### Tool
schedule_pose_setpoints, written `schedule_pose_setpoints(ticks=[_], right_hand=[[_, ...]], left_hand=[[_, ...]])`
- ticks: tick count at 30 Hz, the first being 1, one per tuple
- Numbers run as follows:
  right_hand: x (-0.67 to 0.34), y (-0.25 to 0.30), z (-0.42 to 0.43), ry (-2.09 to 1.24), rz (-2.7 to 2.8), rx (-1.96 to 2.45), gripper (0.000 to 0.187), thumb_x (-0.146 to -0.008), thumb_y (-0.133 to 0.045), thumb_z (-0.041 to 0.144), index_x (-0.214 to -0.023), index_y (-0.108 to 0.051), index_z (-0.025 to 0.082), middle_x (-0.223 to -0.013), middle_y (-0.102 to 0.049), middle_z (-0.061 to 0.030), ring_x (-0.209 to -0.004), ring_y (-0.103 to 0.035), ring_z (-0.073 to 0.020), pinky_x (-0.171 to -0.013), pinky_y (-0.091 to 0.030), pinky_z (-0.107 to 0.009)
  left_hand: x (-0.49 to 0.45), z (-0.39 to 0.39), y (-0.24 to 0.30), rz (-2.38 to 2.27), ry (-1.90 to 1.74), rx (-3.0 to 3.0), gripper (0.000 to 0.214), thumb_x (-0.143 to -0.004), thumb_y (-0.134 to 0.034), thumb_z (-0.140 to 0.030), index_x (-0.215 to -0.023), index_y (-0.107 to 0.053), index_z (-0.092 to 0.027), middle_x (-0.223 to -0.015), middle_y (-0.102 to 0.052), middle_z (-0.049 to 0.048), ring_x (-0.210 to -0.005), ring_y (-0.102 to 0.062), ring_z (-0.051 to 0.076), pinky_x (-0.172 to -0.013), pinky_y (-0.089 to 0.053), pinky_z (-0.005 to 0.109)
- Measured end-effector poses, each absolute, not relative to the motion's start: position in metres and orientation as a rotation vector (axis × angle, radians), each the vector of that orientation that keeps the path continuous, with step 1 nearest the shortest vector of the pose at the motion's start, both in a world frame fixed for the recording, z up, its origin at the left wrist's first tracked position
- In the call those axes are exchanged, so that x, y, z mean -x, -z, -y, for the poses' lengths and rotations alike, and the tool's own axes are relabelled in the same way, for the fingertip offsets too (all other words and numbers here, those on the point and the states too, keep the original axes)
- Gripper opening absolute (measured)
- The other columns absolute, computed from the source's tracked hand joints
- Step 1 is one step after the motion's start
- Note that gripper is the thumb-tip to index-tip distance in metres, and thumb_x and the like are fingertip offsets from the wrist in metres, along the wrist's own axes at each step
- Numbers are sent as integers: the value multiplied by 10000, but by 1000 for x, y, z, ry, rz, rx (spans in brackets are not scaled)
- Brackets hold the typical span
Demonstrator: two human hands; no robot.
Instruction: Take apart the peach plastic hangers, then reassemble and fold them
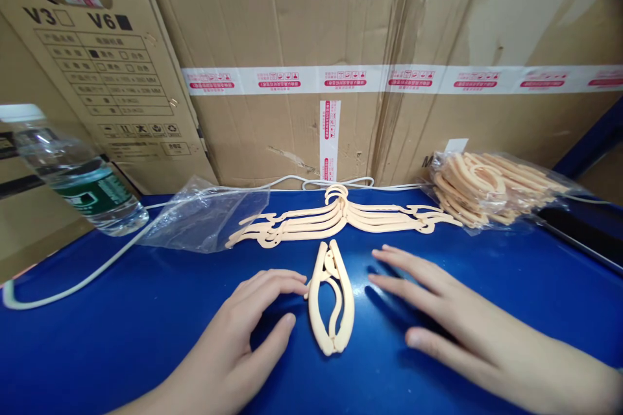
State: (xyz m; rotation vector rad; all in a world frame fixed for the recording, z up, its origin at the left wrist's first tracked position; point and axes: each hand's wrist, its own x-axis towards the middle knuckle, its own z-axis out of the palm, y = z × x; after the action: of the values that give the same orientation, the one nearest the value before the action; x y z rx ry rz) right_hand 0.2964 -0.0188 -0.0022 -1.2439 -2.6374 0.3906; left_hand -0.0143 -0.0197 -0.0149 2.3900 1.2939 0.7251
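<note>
A folded cream plastic hanger (346,301) lies on the blue tabletop between my hands, its arms drawn together and its hook tucked inside. My left hand (243,331) is beside it, fingers apart and curved, the fingertips at or very near its left edge; whether they touch I cannot tell. To the right, my right hand (452,318) hovers with fingers spread and nothing in them. Just beyond the folded hanger, several unfolded cream hangers (316,224) lie nested together, hooks pointing away from me.
A clear bag of folded hangers (487,188) lies at the back right, next to a dark flat object (584,237). An empty plastic bag (199,220), a water bottle (78,175) and a white cable (92,279) are on the left. Cardboard boxes (282,26) wall off the back.
</note>
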Motion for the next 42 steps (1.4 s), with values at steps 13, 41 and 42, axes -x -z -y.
schedule_pose_setpoints(ticks=[13,41,42], right_hand=[[-344,26,-32,-56,2474,1399,648,-983,-356,527,-1505,-352,142,-1555,-360,-160,-1432,-321,-341,-1141,-321,-577],[-343,15,-31,-126,2040,1334,176,-949,-510,377,-934,-556,209,-857,-665,-63,-738,-632,-197,-651,-495,-287],[-343,14,-30,-113,2028,1326,175,-945,-520,378,-959,-565,209,-882,-675,-67,-757,-644,-201,-654,-502,-284]], left_hand=[[19,16,18,-1351,-767,-2269,222,-916,-505,-275,-1085,-644,-313,-1209,-686,9,-1121,-659,211,-967,-543,311],[21,11,34,-1288,-969,-1632,524,-836,-631,-450,-1347,-564,-355,-1431,-547,45,-1326,-487,327,-1095,-422,494],[21,9,38,-1253,-1047,-1559,570,-835,-646,-449,-1383,-528,-343,-1472,-505,48,-1353,-457,322,-1096,-429,471]])
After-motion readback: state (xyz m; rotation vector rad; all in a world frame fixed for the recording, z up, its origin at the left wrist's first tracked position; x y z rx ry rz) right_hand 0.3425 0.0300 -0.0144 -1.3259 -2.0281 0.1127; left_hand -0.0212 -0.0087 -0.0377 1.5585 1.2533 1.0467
